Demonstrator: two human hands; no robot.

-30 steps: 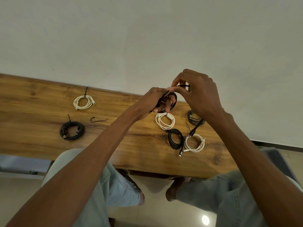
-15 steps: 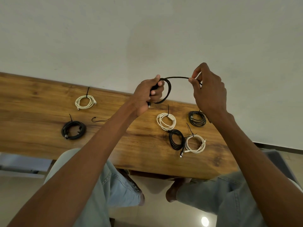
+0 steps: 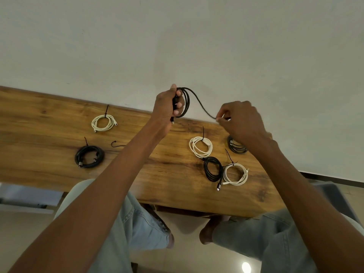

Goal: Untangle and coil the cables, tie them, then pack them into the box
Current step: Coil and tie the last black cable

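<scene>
- My left hand (image 3: pixel 168 104) is raised above the far edge of the bench (image 3: pixel 49 123), its grip curled round a few loops of the black cable (image 3: pixel 186 101) I am coiling.
- From those loops a free length of the same cable dips and runs across to my right hand (image 3: pixel 241 123).
- My right grip pinches that free end between thumb and fingertips, close to the connector; the tip itself is too small to make out.
- Both hands are held clear of the bench top, well apart from each other, with the cable slack between them.
- On the left part of the bench lie a tied white coil (image 3: pixel 103 123) and, nearer to me, a tied black coil (image 3: pixel 89 156); a loose black tie (image 3: pixel 117 143) lies just to the right of them.
- On the right part lie a white coil (image 3: pixel 201 146), a black coil (image 3: pixel 212 168) touching a second white coil (image 3: pixel 235 174), and a dark coil (image 3: pixel 236 146) partly hidden behind my right wrist.
- No box shows anywhere in view.
</scene>
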